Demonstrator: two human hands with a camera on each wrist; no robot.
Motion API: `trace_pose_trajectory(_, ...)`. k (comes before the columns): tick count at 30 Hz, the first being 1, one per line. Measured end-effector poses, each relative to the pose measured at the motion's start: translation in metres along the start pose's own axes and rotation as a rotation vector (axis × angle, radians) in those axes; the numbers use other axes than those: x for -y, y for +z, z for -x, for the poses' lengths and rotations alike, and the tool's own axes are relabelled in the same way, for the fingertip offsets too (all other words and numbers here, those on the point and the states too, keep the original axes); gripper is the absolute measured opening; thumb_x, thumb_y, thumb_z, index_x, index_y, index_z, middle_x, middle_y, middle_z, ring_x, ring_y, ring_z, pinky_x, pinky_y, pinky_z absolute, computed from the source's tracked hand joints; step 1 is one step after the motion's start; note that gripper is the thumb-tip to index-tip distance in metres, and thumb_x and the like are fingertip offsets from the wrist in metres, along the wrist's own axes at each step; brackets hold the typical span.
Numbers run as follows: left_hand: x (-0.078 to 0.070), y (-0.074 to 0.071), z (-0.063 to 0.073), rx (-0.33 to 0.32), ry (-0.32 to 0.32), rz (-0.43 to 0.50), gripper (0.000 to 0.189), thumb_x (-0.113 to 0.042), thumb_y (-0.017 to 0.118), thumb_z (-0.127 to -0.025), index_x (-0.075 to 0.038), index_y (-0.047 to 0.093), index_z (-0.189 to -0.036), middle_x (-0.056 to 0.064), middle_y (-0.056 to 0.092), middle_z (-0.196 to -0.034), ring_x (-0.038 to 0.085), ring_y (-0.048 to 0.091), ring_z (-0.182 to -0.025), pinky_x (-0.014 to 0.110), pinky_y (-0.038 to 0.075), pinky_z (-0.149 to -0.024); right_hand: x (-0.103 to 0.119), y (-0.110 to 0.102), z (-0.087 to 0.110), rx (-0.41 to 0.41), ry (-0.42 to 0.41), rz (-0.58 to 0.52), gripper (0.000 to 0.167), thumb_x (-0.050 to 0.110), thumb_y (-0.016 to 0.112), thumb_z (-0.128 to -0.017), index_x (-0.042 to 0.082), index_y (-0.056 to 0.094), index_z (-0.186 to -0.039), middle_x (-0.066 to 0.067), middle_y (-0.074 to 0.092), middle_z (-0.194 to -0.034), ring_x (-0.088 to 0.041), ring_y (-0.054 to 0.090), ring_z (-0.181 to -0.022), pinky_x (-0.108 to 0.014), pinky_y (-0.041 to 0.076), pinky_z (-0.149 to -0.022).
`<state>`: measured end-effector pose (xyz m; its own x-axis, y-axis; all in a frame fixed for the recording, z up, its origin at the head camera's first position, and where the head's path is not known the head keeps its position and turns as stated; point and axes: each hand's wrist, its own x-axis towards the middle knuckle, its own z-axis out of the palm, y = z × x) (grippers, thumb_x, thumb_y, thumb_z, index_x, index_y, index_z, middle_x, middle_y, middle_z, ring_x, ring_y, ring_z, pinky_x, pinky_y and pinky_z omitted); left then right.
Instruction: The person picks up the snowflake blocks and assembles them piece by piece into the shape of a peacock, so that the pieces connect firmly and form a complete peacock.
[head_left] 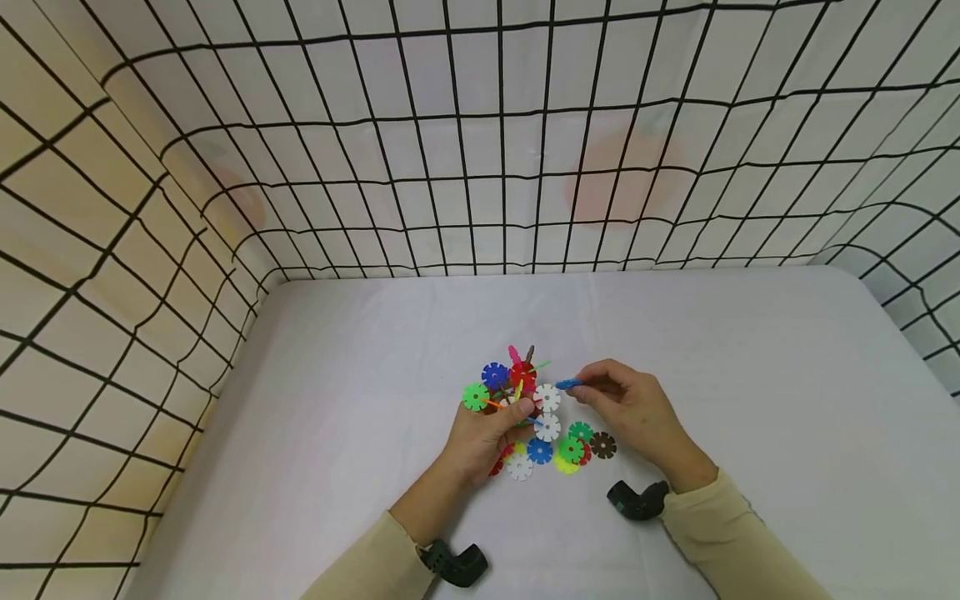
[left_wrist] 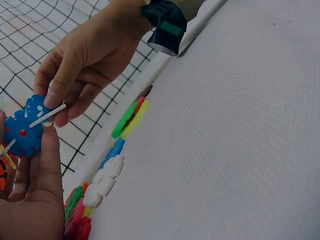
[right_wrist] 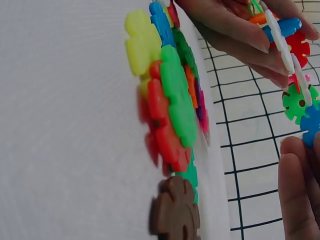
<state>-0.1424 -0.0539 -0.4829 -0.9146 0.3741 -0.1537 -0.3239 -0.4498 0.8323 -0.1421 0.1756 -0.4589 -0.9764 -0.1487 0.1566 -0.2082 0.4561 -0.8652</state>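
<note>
- Plastic snowflake discs, many colours. We see the left hand curled round a joined cluster of them, lifted just off the white table, roughly mid-table, a bit toward the near edge.
- Right hand pinches one blue disc betw. thumb and fingertips, edge-on to the cluster; we judge it's held that way so its slot can line up w/ a disc already in the cluster.
- Loose discs lie flat on the table just below and betw. both hands, within easy reach; brown disc at the right end of that group.
- Left wrist view adds: the blue disc up close, slotted rim, right hand's fingers on it, left thumb touching its lower edge. Head view can't show that contact.
- Right wrist view adds: the loose discs overlap, yellow disc at the far end, brown nearest. Pinch itself out of frame there.
- Black-grid netting walls the table's far and side edges.
</note>
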Motion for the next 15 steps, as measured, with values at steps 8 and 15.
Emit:
trace_pose_trajectory(8,-0.0006,0.0005,-0.0008,-0.008,0.006,0.030,0.041,-0.010,0.074,-0.093,-0.005,0.057,-0.130,0.000,0.074,-0.110,0.013,0.072,-0.098,0.031,0.063,-0.079,-0.0009,-0.0025,-0.0008,0.007,-0.012,-0.015,0.010,0.010,0.073,-0.094,0.009,0.070,-0.104,-0.008,0.076,-0.100,-0.018,0.074,-0.085,-0.015,0.058,-0.077)
trace_pose_trajectory(15,-0.0007,0.0004,-0.0007,-0.012,0.025,0.052,0.035,-0.008,0.072,-0.094,-0.008,0.059,-0.127,0.001,0.074,-0.110,0.013,0.072,-0.099,0.032,0.063,-0.078,-0.0015,-0.0014,0.0000,0.015,-0.033,-0.016,0.009,0.010,0.073,-0.094,0.010,0.072,-0.102,-0.006,0.077,-0.099,-0.023,0.074,-0.085,-0.015,0.058,-0.076)
